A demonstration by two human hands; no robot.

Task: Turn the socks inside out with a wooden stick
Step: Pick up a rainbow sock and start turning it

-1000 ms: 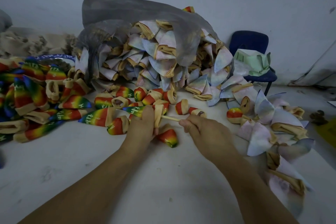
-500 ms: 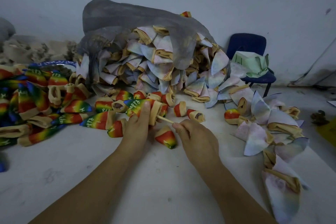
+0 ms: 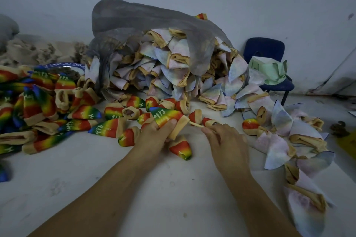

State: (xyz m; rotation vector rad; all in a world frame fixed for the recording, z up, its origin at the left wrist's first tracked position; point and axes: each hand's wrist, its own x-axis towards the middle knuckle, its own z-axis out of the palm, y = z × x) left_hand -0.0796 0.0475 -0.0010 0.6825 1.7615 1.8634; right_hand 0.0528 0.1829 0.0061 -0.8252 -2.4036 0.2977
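Note:
My left hand [image 3: 154, 133] grips a rainbow sock [image 3: 166, 116] with a tan cuff, its bright printed side outward and its toe pointing up left. A thin wooden stick [image 3: 196, 124] runs out of the cuff to my right hand [image 3: 224, 140], which pinches its near end. Bright rainbow socks [image 3: 48, 109] are heaped on the left. Pale, washed-out socks [image 3: 169, 67] spill from a grey plastic bag [image 3: 144, 19] at the back and lie along the right [image 3: 285, 140]. One rainbow sock [image 3: 182, 147] lies just under my hands.
The work surface [image 3: 163, 188] is a white table. A blue chair [image 3: 269, 50] with green papers on it stands at the back right by the wall. Beige fluffy scraps [image 3: 38, 52] pile up at the back left.
The sock on the stick has unrolled to show its full rainbow side with lettering. My left hand slid along it while my right hand kept hold of the stick.

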